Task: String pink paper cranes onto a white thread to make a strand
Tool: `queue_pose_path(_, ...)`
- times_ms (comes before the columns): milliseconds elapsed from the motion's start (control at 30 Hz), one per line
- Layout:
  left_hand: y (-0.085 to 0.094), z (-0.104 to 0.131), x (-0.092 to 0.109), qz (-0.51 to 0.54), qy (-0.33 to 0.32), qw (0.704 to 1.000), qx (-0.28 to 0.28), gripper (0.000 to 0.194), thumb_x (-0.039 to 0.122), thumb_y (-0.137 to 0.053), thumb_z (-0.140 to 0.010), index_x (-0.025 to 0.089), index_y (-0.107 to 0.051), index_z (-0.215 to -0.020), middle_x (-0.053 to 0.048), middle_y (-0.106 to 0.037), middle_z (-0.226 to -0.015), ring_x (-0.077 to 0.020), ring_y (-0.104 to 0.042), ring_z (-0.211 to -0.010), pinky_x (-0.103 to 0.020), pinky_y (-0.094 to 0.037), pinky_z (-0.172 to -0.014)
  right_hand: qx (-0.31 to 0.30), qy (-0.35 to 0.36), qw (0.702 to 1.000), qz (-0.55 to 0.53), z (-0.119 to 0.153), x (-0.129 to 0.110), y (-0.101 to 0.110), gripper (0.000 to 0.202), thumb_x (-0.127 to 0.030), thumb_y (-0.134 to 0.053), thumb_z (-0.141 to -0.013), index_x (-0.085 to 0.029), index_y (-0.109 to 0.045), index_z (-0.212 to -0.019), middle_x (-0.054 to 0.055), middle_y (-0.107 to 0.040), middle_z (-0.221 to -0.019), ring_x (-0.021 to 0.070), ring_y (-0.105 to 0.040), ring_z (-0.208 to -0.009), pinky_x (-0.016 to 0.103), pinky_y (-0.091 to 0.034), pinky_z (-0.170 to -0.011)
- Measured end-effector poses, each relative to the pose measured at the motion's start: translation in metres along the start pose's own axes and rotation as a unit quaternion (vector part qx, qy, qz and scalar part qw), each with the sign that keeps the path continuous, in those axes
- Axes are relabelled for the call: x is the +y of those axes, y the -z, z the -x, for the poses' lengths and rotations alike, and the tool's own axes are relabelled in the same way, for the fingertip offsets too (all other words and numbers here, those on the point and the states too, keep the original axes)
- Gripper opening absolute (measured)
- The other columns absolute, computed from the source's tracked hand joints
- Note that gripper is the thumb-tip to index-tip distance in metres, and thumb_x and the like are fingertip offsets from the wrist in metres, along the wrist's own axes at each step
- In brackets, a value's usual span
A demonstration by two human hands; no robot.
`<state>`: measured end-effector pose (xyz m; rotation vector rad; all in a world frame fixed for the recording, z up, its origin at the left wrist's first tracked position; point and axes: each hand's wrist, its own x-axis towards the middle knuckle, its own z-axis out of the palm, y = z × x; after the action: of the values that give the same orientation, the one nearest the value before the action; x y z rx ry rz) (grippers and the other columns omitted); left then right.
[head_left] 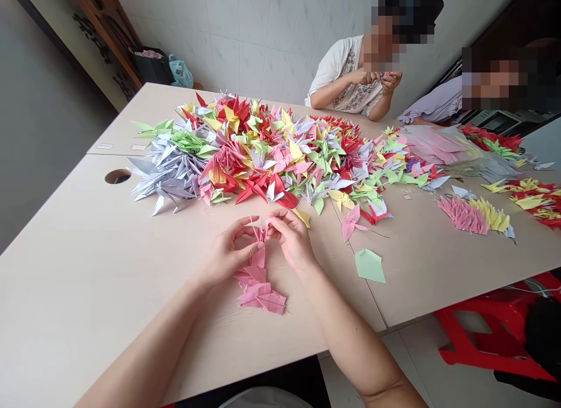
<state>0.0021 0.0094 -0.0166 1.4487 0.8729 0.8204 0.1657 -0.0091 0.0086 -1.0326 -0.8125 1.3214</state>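
Observation:
Pink folded paper cranes (263, 297) lie in a small overlapping bunch on the table in front of me. At the top of that bunch, my left hand (234, 247) pinches a pink paper crane (262, 231) between thumb and fingers. My right hand (289, 235) meets it from the other side, thumb and fingertips closed at the crane's upper tips. Whether a thread or wire runs between my fingers is too small to tell. Just past my right hand lies a yellow folded paper (301, 217).
A large heap of colourful paper cranes (263, 156) spreads across the table (109, 268). Rightward lie a loose pink crane (352, 222), a green paper piece (370, 265) and a pink bundle (462, 215). Two people sit opposite, one holding something small. A red stool (486, 332) stands at right.

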Motion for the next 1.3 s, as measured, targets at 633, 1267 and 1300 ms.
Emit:
queue_pose_path(633,0.003,-0.002,0.010,-0.052,0.013,0.998,-0.025,0.045,0.043,-0.054,-0.089,0.016,-0.060,-0.124,-0.010,-0.069,-0.115,-0.0286,-0.062,-0.104,-0.039,-0.048,-0.089,-0.013,0.188,0.964,0.186,0.010,-0.004,0.005,0.012,-0.030,-0.058,-0.087,-0.023,-0.060,-0.096,0.002,-0.062,-0.087,0.0147,-0.062,-0.073,0.031,-0.052,-0.071)
queue_pose_path(1267,0.006,-0.003,0.014,0.123,0.045,0.991,-0.038,0.045,0.040,-0.065,-0.083,0.017,-0.057,-0.120,-0.010,-0.070,-0.110,-0.0256,-0.064,-0.104,-0.038,-0.048,-0.092,-0.105,0.119,0.961,0.227,0.000,-0.004,0.013,0.034,-0.033,-0.064,-0.083,-0.026,-0.057,-0.115,0.005,-0.060,-0.118,0.0184,-0.057,-0.107,0.034,-0.045,-0.091)
queue_pose_path(1300,0.006,-0.003,0.014,0.138,0.048,0.988,-0.042,0.045,0.040,-0.065,-0.083,0.018,-0.054,-0.121,-0.009,-0.071,-0.106,-0.0251,-0.065,-0.101,-0.038,-0.048,-0.091,-0.098,0.115,0.962,0.226,0.001,-0.001,0.010,0.036,-0.033,-0.067,-0.081,-0.026,-0.057,-0.114,0.005,-0.061,-0.113,0.0181,-0.058,-0.103,0.032,-0.047,-0.088)
